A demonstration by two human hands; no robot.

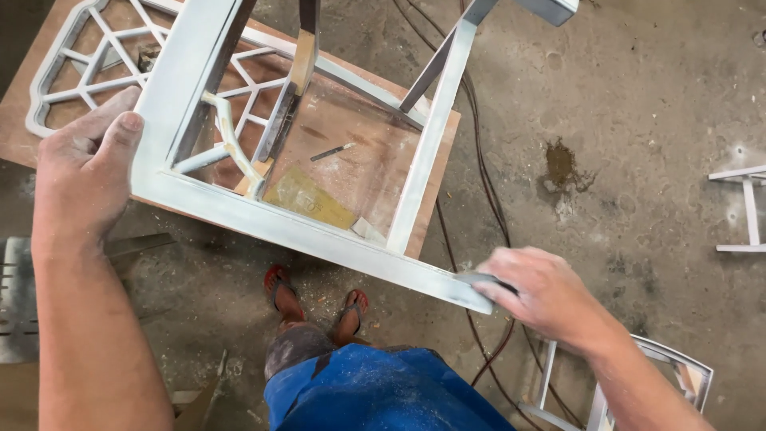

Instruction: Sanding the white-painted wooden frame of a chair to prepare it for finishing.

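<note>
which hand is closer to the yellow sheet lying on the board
Left. The left hand grips the frame corner beside the yellow sheet; the right hand is further off at the frame's other corner.

chair frame (263,215): legs cut off by top edge | sanding pad (479,279): mostly hidden under right hand (542,295) | second frame (746,211): cut by right edge | left hand (80,175): fingertips hidden behind frame
</note>
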